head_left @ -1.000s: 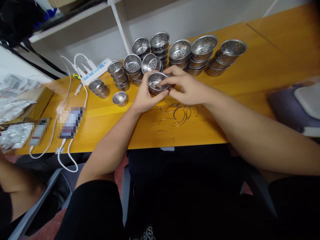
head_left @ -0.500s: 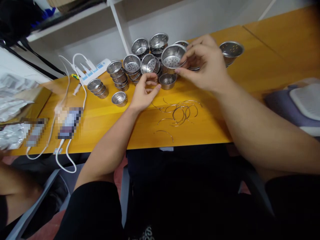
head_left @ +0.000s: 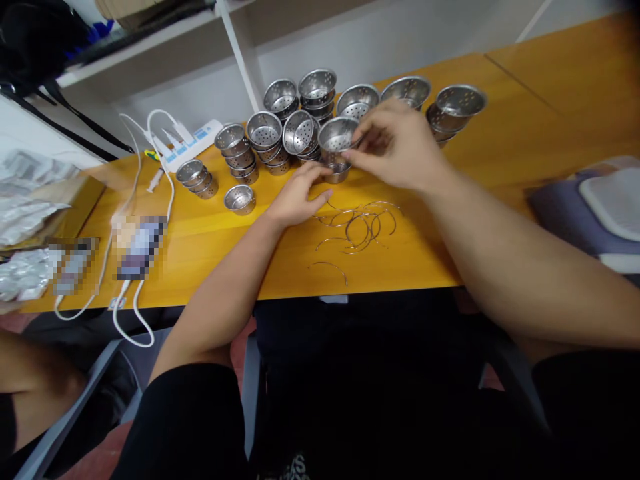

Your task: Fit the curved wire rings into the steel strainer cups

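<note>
My right hand (head_left: 395, 150) grips a perforated steel strainer cup (head_left: 338, 135) by its rim and holds it tilted just above a smaller steel cup (head_left: 336, 173) that stands on the yellow table (head_left: 210, 233). My left hand (head_left: 298, 195) rests beside that small cup, fingers loosely curled and touching it at its left side. A loose pile of thin wire rings (head_left: 359, 227) lies on the table just in front of both hands.
Stacks of strainer cups (head_left: 300, 110) stand in a row behind the hands, larger ones (head_left: 455, 107) to the right. A single cup (head_left: 239, 198) sits left. A power strip with white cables (head_left: 187, 141), phones and foil bags lie far left. Another person's arm (head_left: 30, 387) shows bottom left.
My right hand took a larger strainer cup from the back stacks and brought it down and left over the small cup, which my left hand had set on the table.
</note>
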Demonstrator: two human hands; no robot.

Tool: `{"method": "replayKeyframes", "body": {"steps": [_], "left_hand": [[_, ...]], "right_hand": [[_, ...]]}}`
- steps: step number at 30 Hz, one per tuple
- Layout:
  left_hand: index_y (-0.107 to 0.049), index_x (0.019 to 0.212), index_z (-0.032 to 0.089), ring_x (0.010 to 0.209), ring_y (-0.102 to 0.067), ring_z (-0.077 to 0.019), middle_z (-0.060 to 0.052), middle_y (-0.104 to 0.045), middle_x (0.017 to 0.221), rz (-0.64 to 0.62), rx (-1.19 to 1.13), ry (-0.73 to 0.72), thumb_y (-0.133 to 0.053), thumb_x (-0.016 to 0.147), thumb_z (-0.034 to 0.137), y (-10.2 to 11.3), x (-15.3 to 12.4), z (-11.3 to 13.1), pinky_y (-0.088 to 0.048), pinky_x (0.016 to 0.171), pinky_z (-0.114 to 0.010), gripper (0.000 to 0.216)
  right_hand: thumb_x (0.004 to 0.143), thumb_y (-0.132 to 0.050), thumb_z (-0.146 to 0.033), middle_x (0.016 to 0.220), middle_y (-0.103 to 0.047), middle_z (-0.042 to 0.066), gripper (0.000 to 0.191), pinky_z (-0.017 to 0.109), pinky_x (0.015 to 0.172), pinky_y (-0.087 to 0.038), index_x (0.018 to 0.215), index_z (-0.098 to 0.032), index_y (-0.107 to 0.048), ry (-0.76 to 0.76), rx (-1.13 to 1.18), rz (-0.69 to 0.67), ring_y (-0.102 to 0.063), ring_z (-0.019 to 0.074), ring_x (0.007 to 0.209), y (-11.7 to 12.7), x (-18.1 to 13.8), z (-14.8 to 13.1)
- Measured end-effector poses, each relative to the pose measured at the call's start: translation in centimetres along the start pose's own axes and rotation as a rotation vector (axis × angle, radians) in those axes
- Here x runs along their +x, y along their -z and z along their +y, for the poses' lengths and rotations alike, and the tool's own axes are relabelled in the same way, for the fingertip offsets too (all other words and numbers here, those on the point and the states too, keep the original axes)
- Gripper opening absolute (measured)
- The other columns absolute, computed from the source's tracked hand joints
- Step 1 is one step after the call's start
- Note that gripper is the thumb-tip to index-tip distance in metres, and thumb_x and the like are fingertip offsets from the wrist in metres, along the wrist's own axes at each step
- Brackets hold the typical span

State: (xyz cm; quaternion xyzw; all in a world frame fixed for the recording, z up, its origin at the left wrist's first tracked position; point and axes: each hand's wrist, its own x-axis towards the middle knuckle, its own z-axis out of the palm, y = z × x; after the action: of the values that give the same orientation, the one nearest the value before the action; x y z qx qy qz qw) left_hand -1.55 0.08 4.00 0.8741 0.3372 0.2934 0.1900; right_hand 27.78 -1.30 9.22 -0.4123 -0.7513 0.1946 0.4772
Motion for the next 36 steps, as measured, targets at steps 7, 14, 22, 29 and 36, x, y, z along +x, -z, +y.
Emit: {"method": "replayKeyframes", "body": {"steps": [7, 14, 22, 29, 36], "left_hand": [[-0.082, 0.132, 0.023, 0.146, -0.083, -0.0287, -0.017, -0.078, 0.156, 0.118, -0.117, 0.082, -0.088, 0.114, 0.024, 0.4, -0.7, 0.0, -0.073, 0.137, -0.048, 0.019], [-0.085, 0.131, 0.021, 0.138, -0.086, -0.0285, -0.015, -0.086, 0.144, 0.011, -0.124, 0.073, -0.088, 0.111, 0.022, 0.1, -0.6, 0.5, -0.073, 0.134, -0.051, 0.02], [-0.086, 0.122, 0.024, 0.123, -0.088, -0.0301, -0.013, -0.092, 0.133, -0.017, -0.072, 0.107, -0.087, 0.109, 0.038, 1.6, -0.7, 1.2, -0.074, 0.122, -0.051, 0.02], [-0.063, 0.079, 0.029, 0.088, -0.073, -0.0269, 0.0, -0.058, 0.067, 0.175, 0.181, 0.165, -0.095, 0.107, 0.059, 10.4, -2.9, 3.3, -0.072, 0.106, -0.05, 0.052], [-0.082, 0.12, 0.026, 0.132, -0.088, -0.0486, -0.014, -0.091, 0.119, 0.009, 0.52, 0.891, -0.114, 0.074, 0.087, 16.8, -5.1, 1.4, -0.075, 0.12, -0.065, 0.083]], "right_hand": [[0.099, -0.111, -0.073, 0.112, -0.088, 0.013, 0.049, 0.065, 0.104, -0.072, 0.102, -0.031, -0.086, -0.009, -0.142, -0.16, -0.08, 0.0366, 0.096, -0.9, -0.3, 2.6], [0.102, -0.11, -0.065, 0.123, -0.091, 0.014, 0.04, 0.07, 0.116, -0.071, 0.108, -0.034, -0.086, -0.052, -0.135, -0.083, -0.086, 0.0443, 0.114, -2.3, -0.6, 3.9], [0.098, -0.112, -0.065, 0.129, -0.093, 0.014, 0.055, 0.074, 0.117, -0.072, 0.135, -0.034, -0.085, -0.059, -0.151, -0.104, -0.088, 0.0499, 0.121, -1.7, -0.7, 3.4], [0.104, -0.101, -0.077, 0.108, -0.089, 0.012, 0.048, 0.068, 0.114, -0.065, 0.106, -0.037, -0.075, -0.064, -0.102, -0.062, -0.08, 0.0467, 0.115, 0.8, -0.8, -1.0], [0.113, -0.08, -0.062, 0.085, -0.076, 0.006, 0.044, 0.049, 0.086, -0.052, 0.088, -0.029, -0.067, 0.031, -0.247, -0.543, -0.067, 0.0272, 0.08, 2.3, -0.2, -3.9]]}}
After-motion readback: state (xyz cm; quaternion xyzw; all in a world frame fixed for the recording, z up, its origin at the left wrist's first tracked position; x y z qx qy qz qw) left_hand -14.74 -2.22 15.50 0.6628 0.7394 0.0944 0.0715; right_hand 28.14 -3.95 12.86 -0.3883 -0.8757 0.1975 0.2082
